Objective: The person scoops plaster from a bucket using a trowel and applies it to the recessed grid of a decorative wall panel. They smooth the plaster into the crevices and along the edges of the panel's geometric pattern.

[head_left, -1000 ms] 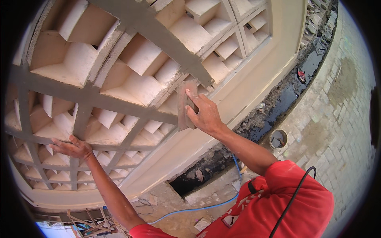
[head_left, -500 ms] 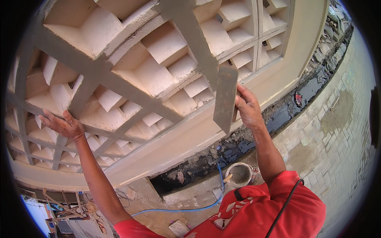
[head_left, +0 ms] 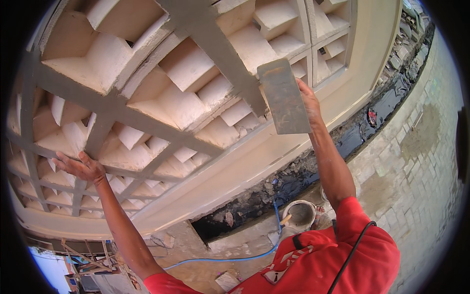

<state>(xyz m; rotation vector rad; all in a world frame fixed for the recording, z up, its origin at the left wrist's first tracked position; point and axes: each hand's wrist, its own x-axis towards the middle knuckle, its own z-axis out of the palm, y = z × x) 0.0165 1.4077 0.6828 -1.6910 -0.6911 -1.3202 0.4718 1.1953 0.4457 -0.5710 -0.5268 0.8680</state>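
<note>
You face one cream plastered lattice wall [head_left: 161,105] of many box-shaped openings. Your one grey rectangular plastering trowel [head_left: 284,97], mortar-smeared, lies against its grey bar, your right hand [head_left: 308,100] fingers clamped on its back. Your left hand [head_left: 81,166] fingers rest spread on the lattice. One mortar bucket [head_left: 299,214] stands below.

Place: outdoor building site beside a house wall.
Wall: freshly plastered lattice [head_left: 147,112] of deep square recesses, grey render on its ribs.
Ground: open trench [head_left: 293,181] of dark mud and rubble along the wall's foot, paving blocks [head_left: 416,161] beside it.
Gear: mortar bucket [head_left: 299,214], blue hose [head_left: 230,257], plastering trowel [head_left: 284,98].
</note>
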